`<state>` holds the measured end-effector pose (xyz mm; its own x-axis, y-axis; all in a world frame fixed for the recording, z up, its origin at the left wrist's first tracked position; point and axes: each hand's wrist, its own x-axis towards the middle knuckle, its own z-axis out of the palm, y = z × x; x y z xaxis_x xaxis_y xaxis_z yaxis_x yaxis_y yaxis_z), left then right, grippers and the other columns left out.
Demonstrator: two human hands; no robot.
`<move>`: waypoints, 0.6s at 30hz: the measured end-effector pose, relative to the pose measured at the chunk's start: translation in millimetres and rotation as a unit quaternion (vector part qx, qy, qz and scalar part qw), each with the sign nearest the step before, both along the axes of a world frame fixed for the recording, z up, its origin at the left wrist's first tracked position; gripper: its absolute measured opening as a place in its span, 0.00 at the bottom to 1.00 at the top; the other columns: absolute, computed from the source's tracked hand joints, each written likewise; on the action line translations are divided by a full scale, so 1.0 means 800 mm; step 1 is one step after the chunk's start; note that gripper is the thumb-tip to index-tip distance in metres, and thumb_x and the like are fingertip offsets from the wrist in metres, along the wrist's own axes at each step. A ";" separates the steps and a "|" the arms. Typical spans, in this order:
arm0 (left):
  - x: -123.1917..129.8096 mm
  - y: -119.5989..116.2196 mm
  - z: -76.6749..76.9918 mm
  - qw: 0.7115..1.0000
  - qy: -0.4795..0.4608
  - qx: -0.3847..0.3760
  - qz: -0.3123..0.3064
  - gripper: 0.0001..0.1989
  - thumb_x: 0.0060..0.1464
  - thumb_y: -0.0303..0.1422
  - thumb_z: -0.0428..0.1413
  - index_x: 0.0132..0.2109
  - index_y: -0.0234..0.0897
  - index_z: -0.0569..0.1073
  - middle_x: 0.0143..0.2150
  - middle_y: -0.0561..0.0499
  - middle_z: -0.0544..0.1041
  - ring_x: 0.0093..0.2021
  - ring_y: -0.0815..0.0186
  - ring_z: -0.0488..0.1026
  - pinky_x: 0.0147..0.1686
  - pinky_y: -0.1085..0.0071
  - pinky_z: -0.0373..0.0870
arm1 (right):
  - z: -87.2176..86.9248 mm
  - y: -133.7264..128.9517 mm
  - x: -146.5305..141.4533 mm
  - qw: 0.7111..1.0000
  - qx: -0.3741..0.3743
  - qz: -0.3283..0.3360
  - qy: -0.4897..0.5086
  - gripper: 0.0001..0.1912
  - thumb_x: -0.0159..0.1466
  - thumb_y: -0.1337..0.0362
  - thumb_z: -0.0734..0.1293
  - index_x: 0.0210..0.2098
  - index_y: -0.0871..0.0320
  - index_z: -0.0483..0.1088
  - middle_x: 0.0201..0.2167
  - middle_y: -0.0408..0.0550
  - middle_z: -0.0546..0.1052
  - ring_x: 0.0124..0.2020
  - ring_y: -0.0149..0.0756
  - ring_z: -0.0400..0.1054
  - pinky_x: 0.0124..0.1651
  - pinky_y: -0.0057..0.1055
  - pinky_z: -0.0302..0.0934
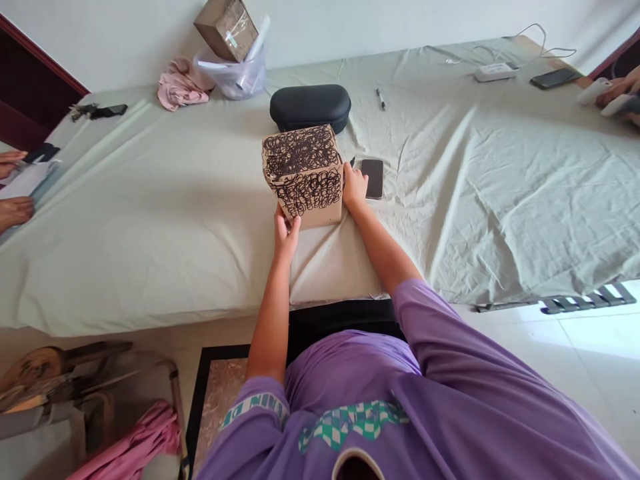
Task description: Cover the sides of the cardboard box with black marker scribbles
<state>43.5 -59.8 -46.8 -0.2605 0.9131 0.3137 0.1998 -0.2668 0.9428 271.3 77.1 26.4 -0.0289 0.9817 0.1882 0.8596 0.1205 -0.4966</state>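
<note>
1. While the left grip is clasping the cardboard box by its lower left corner, the box is sitting near the middle of the surface's front edge; slipping fingers could tip it.
2. The right grip is touching the box's right side; whether it is clamping the dark pen-like thing, I cannot tell. Drifting right, it could bump the phone.
3. Cloth is stretching toward the left edge; the black case is limiting room behind, the phone rightward.

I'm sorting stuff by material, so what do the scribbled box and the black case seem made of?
Box: matte cardboard, judging by its plain tan surface.
Black case: perhaps molded fabric or faux leather, dull, rounded and seemingly stiff.
</note>
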 end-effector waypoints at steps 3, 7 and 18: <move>0.004 0.001 0.002 1.000 -0.007 0.019 0.019 0.54 0.58 0.71 0.63 0.79 0.46 0.63 0.76 0.34 0.71 0.76 0.45 0.72 0.75 0.48 0.73 | -0.005 0.000 0.004 0.996 0.025 -0.012 0.091 0.14 0.76 0.70 0.59 0.56 0.57 0.71 0.52 0.58 0.83 0.56 0.50 0.75 0.65 0.47 0.62; 0.007 0.005 0.001 0.999 -0.009 0.017 0.026 0.57 0.55 0.73 0.63 0.78 0.43 0.63 0.75 0.31 0.70 0.74 0.43 0.73 0.74 0.45 0.72 | 0.005 -0.003 0.024 0.948 0.119 -0.038 0.291 0.07 0.73 0.67 0.65 0.50 0.54 0.68 0.48 0.53 0.81 0.48 0.42 0.78 0.58 0.40 0.70; 0.022 -0.045 0.067 0.970 0.101 0.155 0.158 0.41 0.64 0.67 0.60 0.68 0.40 0.75 0.59 0.37 0.78 0.61 0.49 0.77 0.61 0.51 0.74 | 0.064 -0.224 0.041 0.849 0.357 0.164 0.352 0.09 0.75 0.65 0.70 0.47 0.48 0.65 0.49 0.48 0.86 0.44 0.39 0.82 0.48 0.41 0.74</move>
<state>61.4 -96.2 6.6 -0.4160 0.6523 0.6336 0.4897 -0.4264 0.7605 303.9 -102.2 77.7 0.0884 0.5704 0.8166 0.2421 0.7829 -0.5731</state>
